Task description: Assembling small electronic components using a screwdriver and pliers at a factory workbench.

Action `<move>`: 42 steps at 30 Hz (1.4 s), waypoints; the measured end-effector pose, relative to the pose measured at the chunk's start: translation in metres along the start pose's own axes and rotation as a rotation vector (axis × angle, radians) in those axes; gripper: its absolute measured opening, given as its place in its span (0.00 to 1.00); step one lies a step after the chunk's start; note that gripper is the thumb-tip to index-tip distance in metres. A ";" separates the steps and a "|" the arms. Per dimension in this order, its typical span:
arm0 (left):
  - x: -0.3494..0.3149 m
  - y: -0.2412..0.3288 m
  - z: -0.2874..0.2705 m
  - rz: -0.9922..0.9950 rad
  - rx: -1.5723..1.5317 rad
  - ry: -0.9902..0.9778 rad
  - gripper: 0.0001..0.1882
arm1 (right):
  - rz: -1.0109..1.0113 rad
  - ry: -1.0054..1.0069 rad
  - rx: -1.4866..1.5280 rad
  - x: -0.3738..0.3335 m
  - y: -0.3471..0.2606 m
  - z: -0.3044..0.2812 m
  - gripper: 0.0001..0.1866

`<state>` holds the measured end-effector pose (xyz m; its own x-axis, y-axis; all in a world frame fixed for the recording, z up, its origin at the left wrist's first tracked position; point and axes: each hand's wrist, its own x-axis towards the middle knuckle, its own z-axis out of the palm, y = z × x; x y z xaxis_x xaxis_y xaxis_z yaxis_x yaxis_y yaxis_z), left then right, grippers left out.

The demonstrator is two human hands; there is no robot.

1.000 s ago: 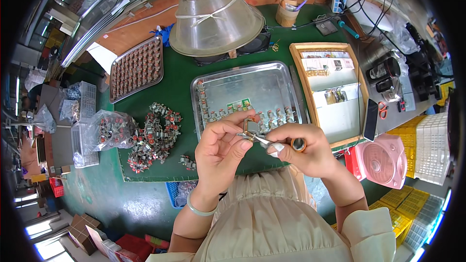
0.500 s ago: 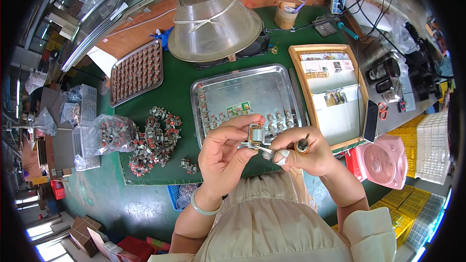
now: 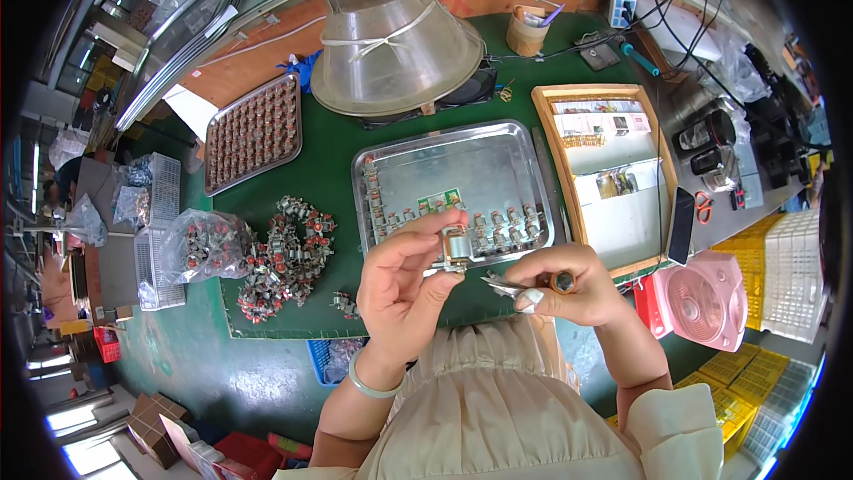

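Upright between the thumb and fingertips of my left hand (image 3: 402, 277) is a small metal-framed coil part (image 3: 458, 247), silver with a brass-coloured edge. My right hand (image 3: 569, 280) is closed around tweezers (image 3: 505, 284), whose tips stand apart from the part. A round wooden tool end (image 3: 562, 282) also pokes out of that fist; the rest of it is hidden. White tape wraps the right thumb. Behind both hands lies a steel tray (image 3: 444, 156) with rows of similar parts (image 3: 506, 229) along its left and near sides and a green printed card (image 3: 439, 201).
A pile of red-and-silver parts (image 3: 286, 258) lies on the green mat, beside a filled plastic bag (image 3: 206, 244). Further back stands a full tray of parts (image 3: 255, 133). A metal hood (image 3: 391, 58) hangs overhead. At right are a wooden-framed box (image 3: 613, 173), phone (image 3: 680, 226) and scissors (image 3: 703, 206).
My right hand has drawn back to the right, and the tweezers have come away from the coil part. My left hand still holds the part, slightly turned and shifted left.
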<state>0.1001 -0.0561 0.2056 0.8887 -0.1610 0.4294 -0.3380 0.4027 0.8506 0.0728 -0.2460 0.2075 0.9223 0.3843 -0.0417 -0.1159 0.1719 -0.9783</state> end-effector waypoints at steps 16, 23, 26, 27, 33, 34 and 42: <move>-0.007 -0.009 -0.009 0.279 0.650 0.038 0.13 | -0.092 0.293 -0.420 -0.022 0.006 0.018 0.14; -0.007 -0.004 -0.005 0.329 0.704 0.029 0.11 | -0.256 0.285 -0.460 -0.007 -0.008 0.036 0.16; -0.007 -0.002 -0.006 0.335 0.744 0.017 0.11 | -0.245 0.289 -0.467 -0.006 -0.007 0.040 0.17; -0.008 -0.001 -0.006 0.345 0.781 0.002 0.12 | -0.281 0.296 -0.487 -0.005 -0.006 0.042 0.18; -0.007 0.002 -0.007 0.327 0.774 0.040 0.11 | -0.439 0.296 -0.673 0.000 -0.008 0.043 0.20; -0.007 0.003 -0.007 0.327 0.773 0.040 0.11 | -0.457 0.293 -0.745 0.000 -0.009 0.044 0.20; -0.007 -0.002 -0.011 0.174 0.680 0.048 0.10 | -0.430 0.333 -0.674 -0.002 0.003 0.038 0.19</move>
<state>0.0984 -0.0464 0.1975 0.8115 -0.0989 0.5759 -0.5813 -0.2365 0.7786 0.0568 -0.2113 0.2120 0.9079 0.1053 0.4057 0.4142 -0.3732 -0.8301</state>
